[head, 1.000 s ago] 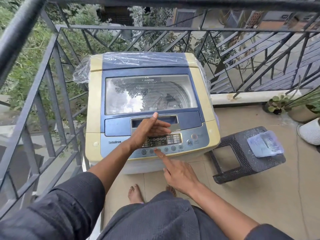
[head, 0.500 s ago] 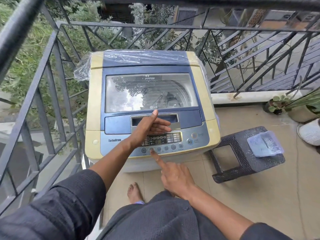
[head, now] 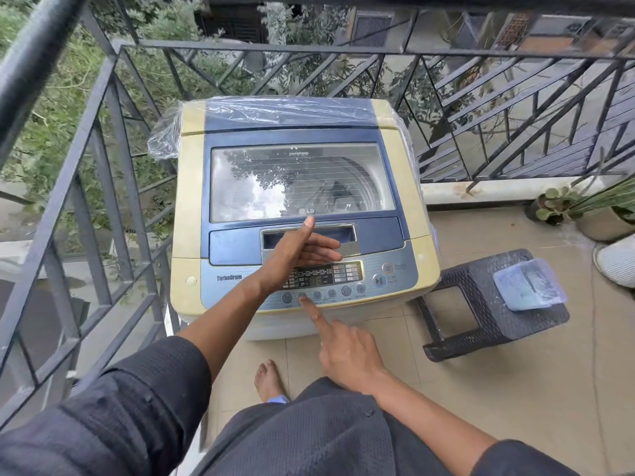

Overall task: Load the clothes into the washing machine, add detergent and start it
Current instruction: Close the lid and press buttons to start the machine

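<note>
A cream and blue top-loading washing machine (head: 187,187) stands against the balcony railing, its glass lid (head: 299,182) closed. Dark cloth shows faintly through the glass. The control panel (head: 330,280) at the front edge has a lit display and a row of round buttons. My left hand (head: 299,250) rests edge-on over the lid handle and the panel's left part, fingers apart, holding nothing. My right hand (head: 347,348) points with its index finger, whose tip touches the second round button from the left; the other fingers are curled.
A dark plastic stool (head: 481,304) lies to the right of the machine with a clear blue-tinted container (head: 527,285) on it. Potted plants (head: 584,211) sit at the far right. Metal railing (head: 113,201) encloses the left and back. My bare foot (head: 268,379) is on the tiled floor.
My right index finger has moved left along the button row and now touches the second button. My left hand has stayed on the lid handle.
</note>
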A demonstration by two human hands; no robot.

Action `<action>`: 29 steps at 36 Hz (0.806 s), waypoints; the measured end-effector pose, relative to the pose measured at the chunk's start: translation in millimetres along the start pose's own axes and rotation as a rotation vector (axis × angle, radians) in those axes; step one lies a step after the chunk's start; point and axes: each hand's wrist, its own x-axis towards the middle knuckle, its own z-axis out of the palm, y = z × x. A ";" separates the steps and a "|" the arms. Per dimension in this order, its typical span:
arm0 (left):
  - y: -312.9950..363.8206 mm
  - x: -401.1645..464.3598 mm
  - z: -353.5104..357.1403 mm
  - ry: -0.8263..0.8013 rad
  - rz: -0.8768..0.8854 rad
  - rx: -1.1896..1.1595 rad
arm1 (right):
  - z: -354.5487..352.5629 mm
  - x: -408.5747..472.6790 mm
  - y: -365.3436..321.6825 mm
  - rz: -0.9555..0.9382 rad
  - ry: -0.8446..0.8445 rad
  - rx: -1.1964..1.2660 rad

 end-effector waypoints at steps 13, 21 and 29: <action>-1.1 0.4 -0.8 -0.003 0.003 0.008 | 6.7 3.2 2.1 0.002 0.003 -0.119; -0.6 0.3 -0.4 0.001 0.003 0.010 | -4.4 1.9 8.6 -0.013 -0.009 -0.021; -2.7 1.4 0.6 0.010 -0.020 0.003 | -15.2 0.3 15.8 0.020 0.046 0.035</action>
